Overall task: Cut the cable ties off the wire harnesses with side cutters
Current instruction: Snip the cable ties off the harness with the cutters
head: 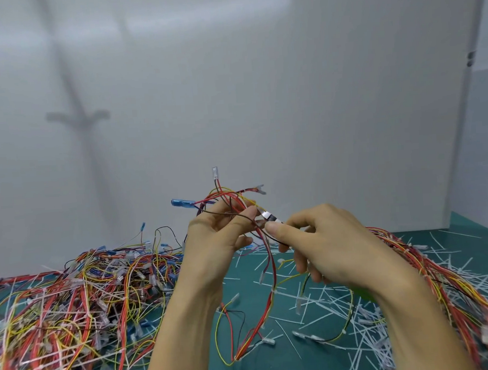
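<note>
Down at the near edge, both forearms reach in over the green mat (272, 365). It's littered with snipped white cable ties (326, 303), thickest toward the right. A big tangle of red, yellow and black wire harnesses (72, 306) sprawls on the left, and a second heap (446, 286) trails down the right side behind the right arm.

Between the arms, one harness (266, 258) is lifted off the mat, its loops dangling down to the surface. Up at the grip, the left hand (215, 239) pinches a cluster of its wires between thumb and fingers. The right hand (325, 242) is curled around the side cutters (269, 217), thumb forward, and the shiny metal head pokes out right against the wires beside the left thumb. Whether the blades are on a tie, I can't tell.

Above the hands the wire ends fan out, with a blue connector (182, 202) pointing left and a clear one (215, 173) standing up. Behind it all is a plain white wall (258, 82).
</note>
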